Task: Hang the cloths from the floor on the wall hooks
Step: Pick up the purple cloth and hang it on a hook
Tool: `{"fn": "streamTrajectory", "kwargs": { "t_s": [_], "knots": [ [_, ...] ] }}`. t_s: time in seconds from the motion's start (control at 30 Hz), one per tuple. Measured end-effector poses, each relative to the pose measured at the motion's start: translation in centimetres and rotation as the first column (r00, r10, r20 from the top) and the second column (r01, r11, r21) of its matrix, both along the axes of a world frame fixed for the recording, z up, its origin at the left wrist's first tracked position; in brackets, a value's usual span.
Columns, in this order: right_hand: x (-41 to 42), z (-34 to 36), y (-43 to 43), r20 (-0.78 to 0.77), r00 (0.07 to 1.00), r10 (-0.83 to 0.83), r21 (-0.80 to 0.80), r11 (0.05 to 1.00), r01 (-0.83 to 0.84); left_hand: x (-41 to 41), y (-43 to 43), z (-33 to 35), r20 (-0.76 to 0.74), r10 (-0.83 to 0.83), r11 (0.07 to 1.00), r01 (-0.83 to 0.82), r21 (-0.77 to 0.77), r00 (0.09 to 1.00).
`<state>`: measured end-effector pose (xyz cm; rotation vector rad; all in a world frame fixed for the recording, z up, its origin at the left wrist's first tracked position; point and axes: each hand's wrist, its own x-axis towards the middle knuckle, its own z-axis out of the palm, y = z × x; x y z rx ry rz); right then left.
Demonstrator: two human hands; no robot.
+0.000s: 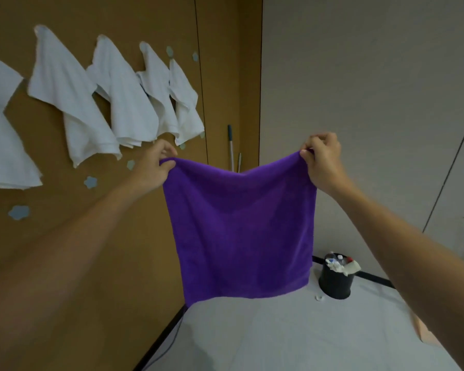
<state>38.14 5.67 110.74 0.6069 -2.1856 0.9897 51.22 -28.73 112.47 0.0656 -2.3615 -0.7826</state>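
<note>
Five white cloths (pixel 134 103) already hang on wall hooks beyond the left hand (pixel 156 167); both it and the right hand (pixel 323 162) pinch the purple cloth (pixel 239 231) by its top corners, spread between them, unhung.

A plain office-like utility corner: brown panel wall (pixel 145 236) with flower-shaped hooks (pixel 90 181), white cloths (pixel 73 103) hung along it, mop handles (pixel 231 145) and a full black bin (pixel 335 279) right of it.

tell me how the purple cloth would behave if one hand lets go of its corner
The purple cloth is probably floppy: its top edge sags between the left hand and right hand. Released, that side would likely fold down and hang from the remaining grip. It seems light, held by pinched corners alone.
</note>
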Motion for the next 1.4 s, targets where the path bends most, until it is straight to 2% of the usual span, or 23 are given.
{"fn": "streamTrajectory", "kwargs": {
  "t_s": [0.13,0.27,0.33,0.43,0.5,0.63,0.77,0.87,0.97,1.07,1.27,1.4],
  "knots": [
    [-6.1,0.0,-0.7,0.135,0.99,0.047,0.091,0.994,-0.06,-6.2,-0.5,0.0,0.041,-0.143,0.986,0.146,-0.08,0.989],
    [-12.1,0.0,-2.3,0.143,0.98,0.137,0.119,0.981,-0.154,-12.9,-2.3,-0.3,0.136,-0.1,0.987,0.115,-0.109,0.986],
    [-15.8,-0.1,-3.5,0.117,0.976,0.186,0.151,0.968,-0.202,-16.5,-3.4,-0.8,0.149,-0.061,0.996,0.071,-0.057,0.987],
    [-21.3,-0.1,-6.1,0.068,0.963,0.262,0.173,0.947,-0.27,-21.8,-5.4,-1.1,0.111,-0.025,1.0,0.024,0.011,0.993],
    [-24.9,0.2,-7.8,0.094,0.965,0.244,0.148,0.955,-0.256,-25.6,-6.2,-0.9,0.074,-0.054,0.998,0.053,0.025,0.996],
    [-30.9,2.1,-11.0,0.168,0.959,0.23,0.141,0.957,-0.255,-33.1,-8.4,-0.2,0.091,-0.117,0.993,0.118,-0.002,0.989],
    [-37.0,2.8,-13.4,0.129,0.96,0.247,0.223,0.936,-0.271,-40.4,-11.2,0.0,0.068,-0.183,0.98,0.187,-0.065,0.981],
    [-41.3,2.4,-14.7,0.115,0.957,0.268,0.3,0.909,-0.29,-44.5,-12.6,0.0,0.145,-0.259,0.954,0.277,-0.117,0.955],
    [-45.1,2.2,-16.0,0.14,0.947,0.288,0.304,0.898,-0.318,-47.7,-13.4,0.4,0.238,-0.276,0.94,0.313,-0.136,0.931],
    [-49.2,1.9,-17.5,0.181,0.923,0.339,0.263,0.888,-0.378,-50.6,-13.8,1.0,0.282,-0.239,0.947,0.287,-0.145,0.929],
    [-57.8,2.0,-19.9,0.134,0.881,0.454,0.198,0.859,-0.473,-56.2,-13.8,2.3,0.193,-0.131,0.991,0.136,-0.017,0.973],
    [-63.8,3.1,-20.9,0.026,0.83,0.557,0.324,0.781,-0.534,-60.4,-13.6,3.0,0.173,-0.035,0.997,0.048,-0.067,0.984]
  ]
}}
